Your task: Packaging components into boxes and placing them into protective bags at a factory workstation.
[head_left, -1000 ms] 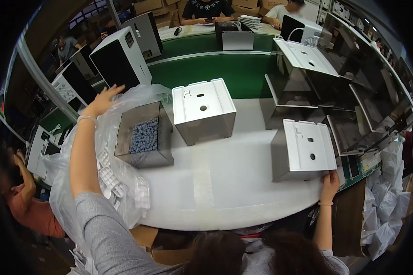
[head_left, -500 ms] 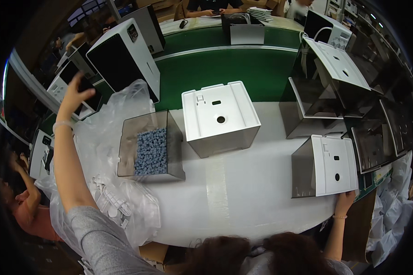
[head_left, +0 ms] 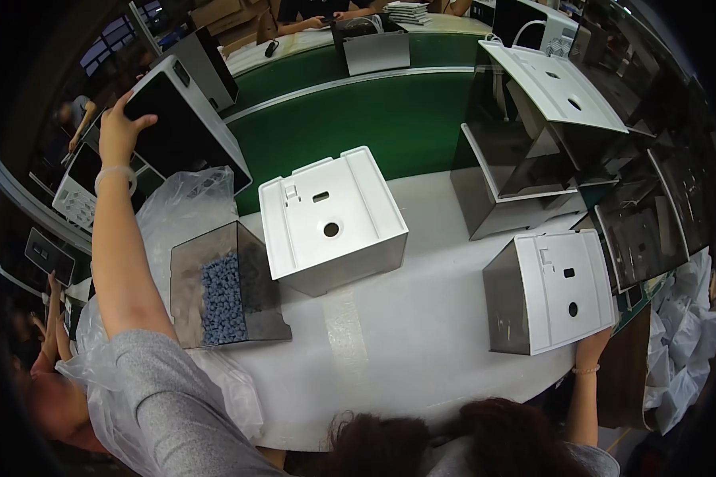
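Overstretched, left hand [head_left: 119, 127] clasped the black-fronted unit's [head_left: 184, 131] top corner, right hand [head_left: 593, 350] gripped white housing's [head_left: 550, 292] edge; unit might tip.

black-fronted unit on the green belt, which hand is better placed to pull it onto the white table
Left. The left hand already grips the top corner of the black-fronted unit. The right hand is far across the white table, holding the white housing.

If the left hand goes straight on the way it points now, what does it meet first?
The left hand already touches the black-fronted white unit on the green belt. Going on, it would probably just press into that unit.
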